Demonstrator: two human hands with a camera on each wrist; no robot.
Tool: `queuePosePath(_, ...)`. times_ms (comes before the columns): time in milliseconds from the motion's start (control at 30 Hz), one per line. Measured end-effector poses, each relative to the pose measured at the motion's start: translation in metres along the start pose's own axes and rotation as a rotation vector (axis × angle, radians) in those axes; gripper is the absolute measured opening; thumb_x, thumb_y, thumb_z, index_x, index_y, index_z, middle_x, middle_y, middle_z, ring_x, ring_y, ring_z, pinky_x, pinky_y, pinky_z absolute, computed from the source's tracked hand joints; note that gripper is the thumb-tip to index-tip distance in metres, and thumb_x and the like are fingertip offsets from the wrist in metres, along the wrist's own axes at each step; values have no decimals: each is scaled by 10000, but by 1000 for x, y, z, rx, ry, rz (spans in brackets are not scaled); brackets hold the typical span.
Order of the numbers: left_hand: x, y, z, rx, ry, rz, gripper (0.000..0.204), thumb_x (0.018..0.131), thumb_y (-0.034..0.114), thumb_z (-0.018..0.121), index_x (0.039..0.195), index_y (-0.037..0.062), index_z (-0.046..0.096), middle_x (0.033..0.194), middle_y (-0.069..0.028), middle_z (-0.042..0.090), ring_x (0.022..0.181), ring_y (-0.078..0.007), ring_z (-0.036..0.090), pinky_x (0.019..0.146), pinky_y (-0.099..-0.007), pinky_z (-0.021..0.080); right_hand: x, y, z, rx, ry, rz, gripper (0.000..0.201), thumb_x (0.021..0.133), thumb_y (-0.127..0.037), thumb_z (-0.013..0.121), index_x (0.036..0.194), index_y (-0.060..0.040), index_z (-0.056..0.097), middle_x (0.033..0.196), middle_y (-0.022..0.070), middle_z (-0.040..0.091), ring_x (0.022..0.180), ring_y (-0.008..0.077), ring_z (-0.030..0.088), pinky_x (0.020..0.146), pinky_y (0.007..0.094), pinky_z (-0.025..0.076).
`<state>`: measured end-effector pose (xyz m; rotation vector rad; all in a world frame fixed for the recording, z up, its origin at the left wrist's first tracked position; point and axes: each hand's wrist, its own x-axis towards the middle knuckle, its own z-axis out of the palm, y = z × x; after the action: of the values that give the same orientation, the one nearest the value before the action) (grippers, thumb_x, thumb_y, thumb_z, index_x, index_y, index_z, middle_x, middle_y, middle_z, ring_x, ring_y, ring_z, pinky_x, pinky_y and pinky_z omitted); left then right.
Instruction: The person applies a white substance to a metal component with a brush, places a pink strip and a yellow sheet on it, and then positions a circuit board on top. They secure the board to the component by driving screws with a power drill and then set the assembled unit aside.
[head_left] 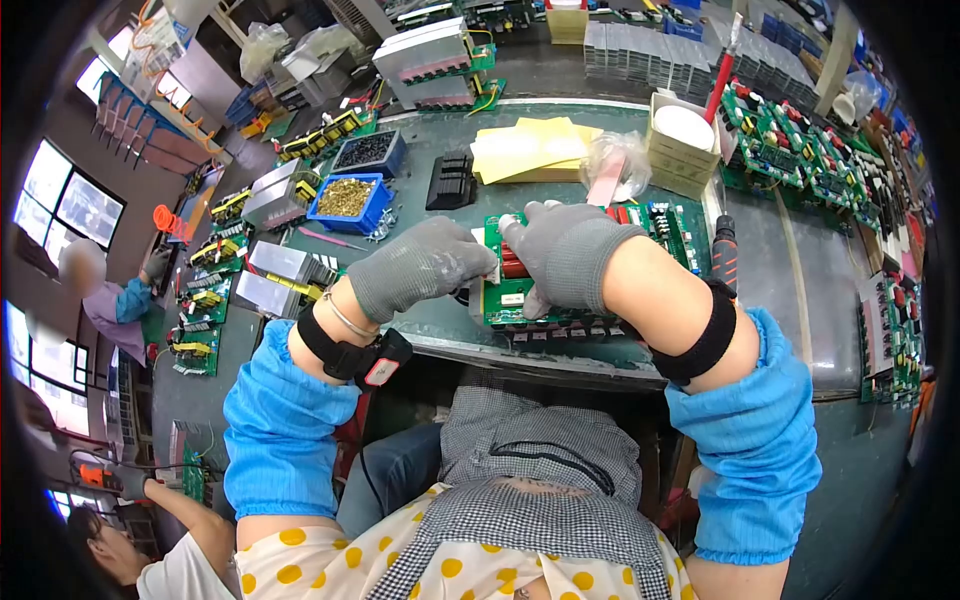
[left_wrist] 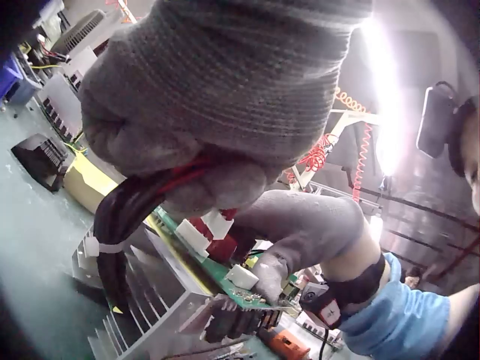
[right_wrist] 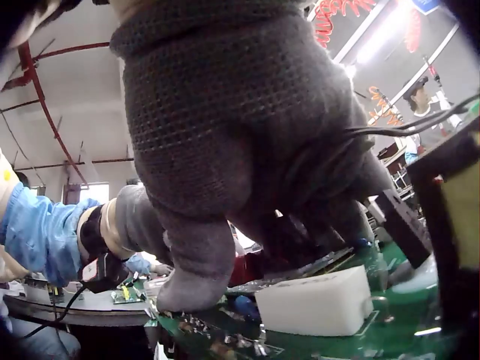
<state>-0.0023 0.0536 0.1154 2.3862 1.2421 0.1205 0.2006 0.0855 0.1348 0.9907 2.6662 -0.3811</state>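
The print on the white part [head_left: 512, 299] of your board is too small to read. That one green circuit board [head_left: 495, 313], with red cylinders [head_left: 513, 268] on it, lies before you on the counter [head_left: 430, 320]. Your left hand [head_left: 425, 265] grips one black cable [left_wrist: 118, 217] bound by one white tie [left_wrist: 103, 247]; your right hand [head_left: 570, 255] rests spread over the board, fingertips partly hidden. Beyond stand two blue bins [head_left: 350, 224].

Grey-gloved hands [head_left: 422, 266], green circuit board [head_left: 497, 312], blue sleeves [head_left: 288, 425]
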Motion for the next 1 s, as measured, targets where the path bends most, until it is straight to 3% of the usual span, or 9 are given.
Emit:
queuePosePath(100,7,10,-2,-240,-84,-397,359,902,297,616,897,-54,689,714,-135,659,652,-192,618,638,-334,505,0,1,4,11,31,1,860,676,-421,865,1327,6,500,1250,222,580,1184,377,578,977,442,495)
queuePosePath(233,5,25,-7,-17,-33,-196,390,919,322,587,900,-54,687,754,-174,673,723,-262,665,692,-363,516,-1,1,1,10,27,-7,834,690,-405,860,1316,14,504,1248,225,580,1188,372,575,976,439,494)
queuePosePath(400,4,23,-5,-83,-54,-287,422,985,349,511,937,-34,681,813,-195,678,778,-315,671,738,-383,510,-3,5,9,3,85,-45,794,710,-394,843,1295,26,510,1232,230,584,1178,373,576,970,441,493)
queuePosePath(500,-2,3,11,-123,23,-211,449,1019,387,460,961,-7,669,844,-188,667,795,-332,659,727,-416,500,-4,2,10,17,86,16,807,708,-388,853,1335,-3,522,1314,220,561,1260,370,528,1024,497,445)
queuePosePath(600,1,6,6,191,22,-85,441,1020,406,457,939,21,655,839,-181,638,802,-362,636,710,-444,492,-3,7,22,2,171,-33,811,729,-390,834,1358,-2,499,1341,222,538,1277,373,510,1044,514,420)
queuePosePath(700,-1,22,10,296,114,-167,328,977,357,554,912,51,655,808,-162,619,805,-376,620,706,-456,490,-7,10,30,-26,258,-55,813,753,-398,814,1376,-5,470,1346,223,535,1278,375,510,1057,507,409)
queuePosePath(800,-12,44,22,292,560,-134,217,908,288,653,930,72,661,826,-132,632,805,-360,629,687,-443,495,-12,12,34,5,300,-61,816,776,-404,793,1393,-6,437,1348,226,531,1286,372,506,1073,509,393)
queuePosePath(867,-17,43,19,388,544,-21,221,853,263,708,986,89,678,831,-104,655,777,-336,644,652,-424,500,-10,14,39,34,323,-52,818,785,-399,787,1401,-5,419,1380,239,511,1315,381,485,1112,515,351)
queuePosePath(1000,-17,34,9,311,388,-1,233,849,254,719,1006,81,704,796,-124,666,708,-329,650,610,-412,499,-13,16,42,71,343,-62,858,778,-395,783,1433,5,400,1436,271,452,1362,410,424,1146,518,301)
